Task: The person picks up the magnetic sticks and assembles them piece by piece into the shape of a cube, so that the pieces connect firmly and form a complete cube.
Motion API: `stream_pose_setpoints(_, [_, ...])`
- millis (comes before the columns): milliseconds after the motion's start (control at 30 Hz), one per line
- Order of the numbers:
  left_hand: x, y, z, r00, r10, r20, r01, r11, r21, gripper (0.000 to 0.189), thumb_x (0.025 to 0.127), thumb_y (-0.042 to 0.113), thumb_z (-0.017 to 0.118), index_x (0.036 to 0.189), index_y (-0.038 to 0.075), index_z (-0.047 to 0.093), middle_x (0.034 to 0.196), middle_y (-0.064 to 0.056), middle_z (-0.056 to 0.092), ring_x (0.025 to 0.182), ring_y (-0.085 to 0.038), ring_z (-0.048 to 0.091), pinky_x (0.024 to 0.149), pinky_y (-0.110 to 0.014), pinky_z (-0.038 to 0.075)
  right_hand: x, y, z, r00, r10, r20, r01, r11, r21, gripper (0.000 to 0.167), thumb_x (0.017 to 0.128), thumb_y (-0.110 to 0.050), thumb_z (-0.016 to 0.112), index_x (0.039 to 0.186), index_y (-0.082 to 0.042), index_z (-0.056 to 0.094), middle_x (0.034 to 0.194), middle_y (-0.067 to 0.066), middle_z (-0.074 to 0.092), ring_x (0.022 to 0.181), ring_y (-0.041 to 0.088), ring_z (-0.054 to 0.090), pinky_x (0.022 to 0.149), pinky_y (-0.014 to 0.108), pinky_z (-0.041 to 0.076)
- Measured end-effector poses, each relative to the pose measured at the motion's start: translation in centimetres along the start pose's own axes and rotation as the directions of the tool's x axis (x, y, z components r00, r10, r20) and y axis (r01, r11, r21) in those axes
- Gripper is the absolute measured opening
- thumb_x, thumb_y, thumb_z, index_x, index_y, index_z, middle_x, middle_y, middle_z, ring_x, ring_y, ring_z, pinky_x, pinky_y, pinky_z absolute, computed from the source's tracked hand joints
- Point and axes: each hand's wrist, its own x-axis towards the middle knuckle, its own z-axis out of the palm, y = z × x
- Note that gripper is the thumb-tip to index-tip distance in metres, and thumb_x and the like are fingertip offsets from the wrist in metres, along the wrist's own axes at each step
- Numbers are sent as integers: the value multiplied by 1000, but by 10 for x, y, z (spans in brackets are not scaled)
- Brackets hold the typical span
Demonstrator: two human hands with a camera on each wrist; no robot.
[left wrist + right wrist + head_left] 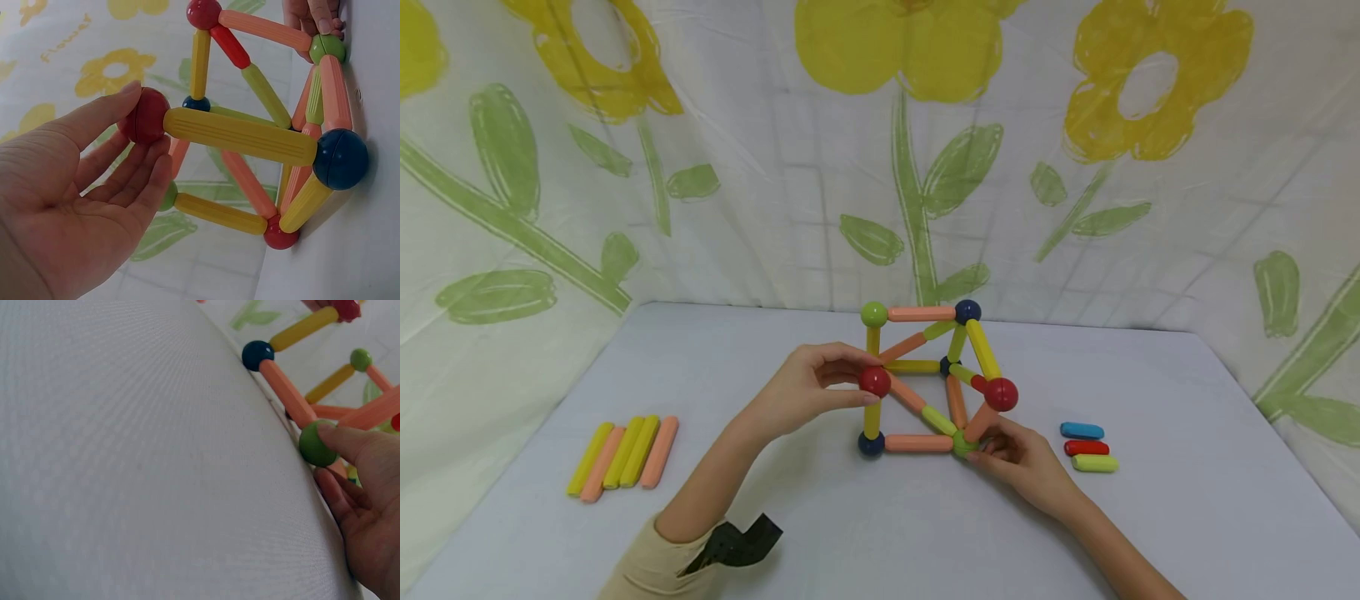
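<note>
A frame of coloured rods and balls, like a magnetic building set, stands on the white table. At its near left upper corner my left hand (801,390) pinches a red ball (147,115) between thumb and fingers. A yellow rod (244,136) joins that ball to a dark blue ball (871,442) at the base. My right hand (1028,468) holds the green ball (317,444) at the near right base corner, thumb on its surface. From there a salmon rod (981,422) slants up to another red ball (1001,394).
Left on the table (820,533) lie several yellow and salmon rods (622,458). To the right are three short rods: blue (1082,431), red (1086,448) and lime (1094,462). A cloth with painted flowers (737,208) hangs behind. A black strap (741,542) sticks out at the left sleeve.
</note>
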Motion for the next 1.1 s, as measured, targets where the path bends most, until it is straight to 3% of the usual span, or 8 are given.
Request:
stream_pose_setpoints(333, [1, -6, -2, 1000, 13, 8, -13, 1000, -3, 45, 91, 1, 81, 133, -3, 67, 128, -17, 72, 117, -29, 69, 101, -27, 57, 0, 1, -1, 1000, 18, -4, -18, 1000, -7, 22, 97, -11, 77, 117, -6, 68, 106, 8, 67, 88, 12, 63, 77, 20, 59])
stream_pose_setpoints(567, [-10, -17, -13, 1000, -20, -11, 20, 1000, 22, 48, 92, 4, 81, 137, -4, 64, 136, -19, 67, 123, -38, 66, 108, -46, 54, -2, 2, 0, 1000, 21, 7, -21, 1000, 10, 23, 98, -11, 76, 118, -5, 67, 108, 10, 67, 90, 12, 64, 80, 20, 59])
stream_pose_setpoints(767, [-40, -33, -33, 988, -95, -118, 103, 993, 61, 48, 94, 11, 81, 138, -1, 65, 139, -23, 65, 126, -45, 64, 99, -25, 58, -2, 1, 0, 1000, 23, 1, -23, 1000, 12, 24, 97, -11, 77, 118, -5, 68, 109, 10, 68, 90, 12, 64, 80, 20, 59])
stream_pose_setpoints(867, [-59, -41, -45, 972, -138, -189, 154, 986, 70, 49, 95, 12, 80, 139, -2, 64, 139, -25, 64, 124, -39, 66, 95, -17, 56, -1, 0, 0, 1000, 25, -3, -25, 1000, 12, 24, 97, -11, 77, 118, -6, 68, 109, 9, 68, 89, 12, 64, 80, 19, 59])
stream_pose_setpoints(1100, [-99, -59, -71, 930, -165, -329, 221, 965, 140, 50, 98, 16, 78, 141, -2, 63, 137, -24, 65, 104, 2, 69, 87, -16, 58, 0, -1, -1, 1000, 6, -6, -6, 1000, 4, 22, 97, -11, 77, 117, -5, 68, 108, 8, 68, 89, 11, 63, 79, 19, 59])
